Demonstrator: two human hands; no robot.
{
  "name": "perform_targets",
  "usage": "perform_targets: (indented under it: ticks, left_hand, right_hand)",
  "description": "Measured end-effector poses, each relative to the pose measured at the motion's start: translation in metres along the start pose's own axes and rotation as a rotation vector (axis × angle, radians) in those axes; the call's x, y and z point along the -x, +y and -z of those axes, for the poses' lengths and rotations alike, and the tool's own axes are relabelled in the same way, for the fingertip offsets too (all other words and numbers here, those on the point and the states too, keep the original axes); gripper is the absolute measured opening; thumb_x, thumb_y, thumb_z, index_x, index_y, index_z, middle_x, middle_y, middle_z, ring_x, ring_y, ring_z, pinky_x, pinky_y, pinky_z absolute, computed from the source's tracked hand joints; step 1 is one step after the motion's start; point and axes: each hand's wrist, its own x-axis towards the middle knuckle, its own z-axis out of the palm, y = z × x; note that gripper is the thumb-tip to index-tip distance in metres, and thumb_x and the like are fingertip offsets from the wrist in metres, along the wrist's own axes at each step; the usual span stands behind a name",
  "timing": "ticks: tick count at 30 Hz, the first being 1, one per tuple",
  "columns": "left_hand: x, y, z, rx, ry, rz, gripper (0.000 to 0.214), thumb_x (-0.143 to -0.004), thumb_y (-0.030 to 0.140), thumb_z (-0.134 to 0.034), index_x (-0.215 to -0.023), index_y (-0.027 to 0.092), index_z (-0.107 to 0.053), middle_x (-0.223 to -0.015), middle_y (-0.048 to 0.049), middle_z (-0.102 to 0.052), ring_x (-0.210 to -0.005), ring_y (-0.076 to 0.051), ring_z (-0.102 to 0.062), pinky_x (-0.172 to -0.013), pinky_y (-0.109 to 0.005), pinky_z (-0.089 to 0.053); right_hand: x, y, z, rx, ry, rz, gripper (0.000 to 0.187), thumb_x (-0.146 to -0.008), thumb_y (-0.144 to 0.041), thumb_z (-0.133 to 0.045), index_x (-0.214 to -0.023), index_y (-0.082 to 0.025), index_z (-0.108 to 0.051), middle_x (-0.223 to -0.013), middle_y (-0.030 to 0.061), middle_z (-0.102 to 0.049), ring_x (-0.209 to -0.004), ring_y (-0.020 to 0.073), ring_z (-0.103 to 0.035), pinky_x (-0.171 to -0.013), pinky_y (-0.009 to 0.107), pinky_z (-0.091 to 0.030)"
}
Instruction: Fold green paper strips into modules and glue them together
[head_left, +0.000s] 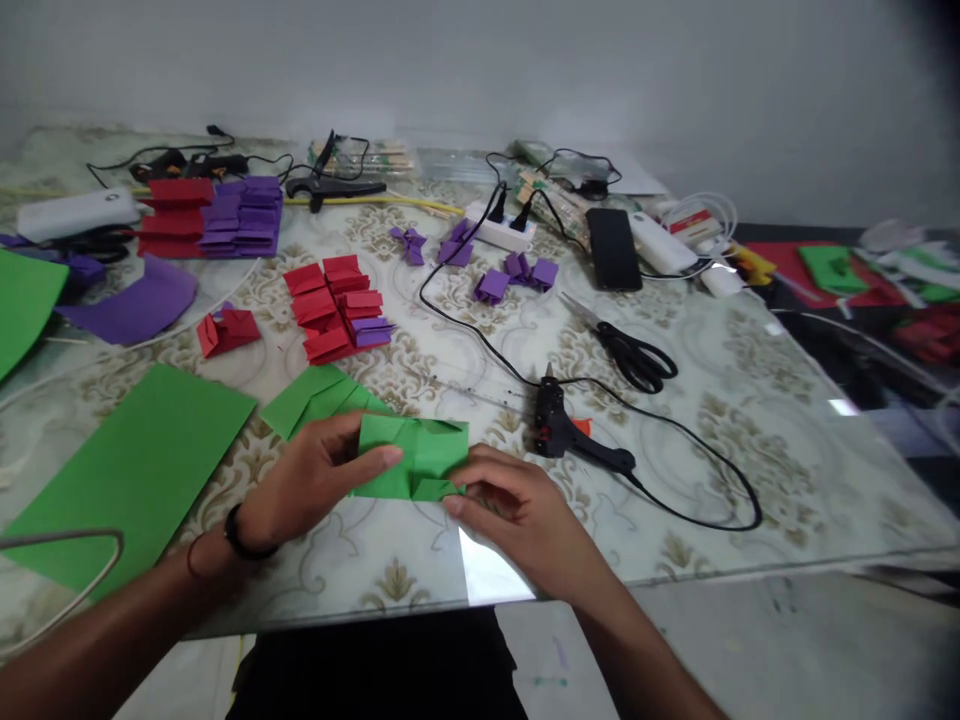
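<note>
A folded green paper (411,450) is held up over the front of the table between both hands. My left hand (311,475) grips its left side, with the thumb lying across the front face. On the lower right corner, my right hand (514,510) pinches a small folded flap. Behind the held piece lies another creased green paper (319,398), partly covered by my left hand. A flat green sheet (142,470) rests to the left. Farther back sit a block of folded red paper pieces (330,305) with one purple piece, and a single red folded piece (227,330).
A black hot glue gun (555,420) with a looping cord lies to the right, near black-handled scissors (634,350). Purple folded pieces (491,285), a white power strip (499,230) and a phone (613,248) stand farther back. A red-and-purple block (240,215) is at back left.
</note>
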Motion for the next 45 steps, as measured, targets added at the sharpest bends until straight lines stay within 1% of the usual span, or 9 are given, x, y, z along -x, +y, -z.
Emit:
perform_targets:
  ticks: [5, 8, 14, 18, 20, 25, 29, 35, 45]
  left_hand:
    - [0.005, 0.001, -0.009, -0.374, 0.1, -0.429, 0.046, -0.092, 0.038, -0.083, -0.134, 0.026, -0.067, -0.144, -0.0128, -0.062, -0.136, -0.032, -0.06, -0.116, -0.054, -0.053]
    - [0.006, -0.002, -0.02, -0.496, -0.042, -0.487, 0.025, -0.099, 0.028, -0.075, -0.123, 0.023, -0.07, -0.151, -0.0152, -0.057, -0.144, -0.033, -0.055, -0.12, -0.055, -0.05]
    - [0.005, -0.005, -0.03, -0.466, -0.066, -0.491, 0.007, -0.101, 0.022, -0.07, -0.095, 0.019, -0.072, -0.146, -0.0152, -0.057, -0.14, -0.033, -0.058, -0.119, -0.052, -0.051]
    - [0.005, -0.004, -0.03, -0.472, -0.04, -0.493, 0.008, -0.1, 0.019, -0.068, -0.096, 0.019, -0.074, -0.147, -0.0155, -0.055, -0.139, -0.034, -0.057, -0.117, -0.053, -0.05]
    - [0.006, -0.005, -0.031, -0.483, -0.015, -0.494, 0.01, -0.1, 0.017, -0.066, -0.096, 0.02, -0.075, -0.145, -0.0152, -0.057, -0.136, -0.033, -0.058, -0.116, -0.054, -0.05]
    - [0.007, -0.007, -0.032, -0.498, -0.035, -0.527, 0.008, -0.099, 0.027, -0.073, -0.101, 0.02, -0.073, -0.141, -0.0149, -0.061, -0.131, -0.033, -0.06, -0.113, -0.054, -0.049]
    - [0.008, -0.012, -0.034, -0.525, -0.067, -0.564, 0.005, -0.098, 0.022, -0.073, -0.1, 0.018, -0.073, -0.138, -0.0161, -0.063, -0.13, -0.034, -0.059, -0.111, -0.056, -0.048]
    - [0.008, -0.017, -0.033, -0.604, -0.111, -0.614, 0.014, -0.103, 0.022, -0.066, -0.093, 0.019, -0.076, -0.138, -0.015, -0.063, -0.134, -0.034, -0.056, -0.113, -0.056, -0.05]
    - [0.007, -0.02, -0.023, -0.577, -0.23, -0.59, 0.016, -0.105, 0.021, -0.063, -0.103, 0.02, -0.079, -0.143, -0.0157, -0.064, -0.132, -0.031, -0.062, -0.114, -0.054, -0.052]
  right_hand:
    - [0.013, 0.005, 0.005, 0.078, 0.054, -0.064, 0.011, -0.096, -0.031, -0.075, -0.089, -0.023, -0.076, -0.089, 0.0025, -0.068, -0.077, 0.0162, -0.064, -0.065, 0.028, -0.052]
    - [0.015, 0.006, 0.001, 0.1, 0.004, -0.063, 0.011, -0.099, -0.03, -0.071, -0.094, -0.023, -0.077, -0.091, 0.0034, -0.07, -0.082, 0.0176, -0.067, -0.068, 0.029, -0.053]
    - [0.021, 0.002, 0.011, 0.226, -0.006, -0.021, 0.017, -0.102, -0.032, -0.068, -0.118, -0.027, -0.074, -0.104, 0.0044, -0.077, -0.09, 0.0205, -0.074, -0.08, 0.034, -0.058]
    - [0.03, 0.01, 0.056, 0.633, 0.431, 0.085, 0.012, -0.103, -0.03, -0.063, -0.109, -0.026, -0.071, -0.11, 0.0091, -0.075, -0.106, 0.028, -0.072, -0.095, 0.044, -0.056]
    - [0.034, 0.021, 0.079, 0.844, 0.526, 0.074, 0.02, -0.098, -0.032, -0.063, -0.115, -0.024, -0.069, -0.118, 0.0143, -0.069, -0.119, 0.0355, -0.066, -0.106, 0.054, -0.052]
    - [0.03, 0.048, 0.102, 0.966, 0.385, -0.032, 0.044, -0.089, -0.034, -0.062, -0.131, -0.019, -0.064, -0.131, 0.0187, -0.062, -0.12, 0.0384, -0.065, -0.107, 0.059, -0.054]
    - [0.017, 0.057, 0.101, 0.927, 0.405, -0.042, 0.037, -0.084, -0.032, -0.066, -0.119, -0.02, -0.067, -0.125, 0.0162, -0.063, -0.103, 0.0331, -0.071, -0.096, 0.052, -0.06]
    - [0.021, 0.031, 0.106, 0.898, 0.456, 0.013, 0.016, -0.085, -0.032, -0.07, -0.098, -0.024, -0.065, -0.102, 0.0075, -0.069, -0.087, 0.028, -0.069, -0.08, 0.043, -0.056]
    - [0.039, -0.003, 0.089, 0.449, 0.093, 0.037, 0.011, -0.1, -0.025, -0.069, -0.089, -0.026, -0.066, -0.086, 0.0012, -0.063, -0.071, 0.0176, -0.061, -0.061, 0.031, -0.047]
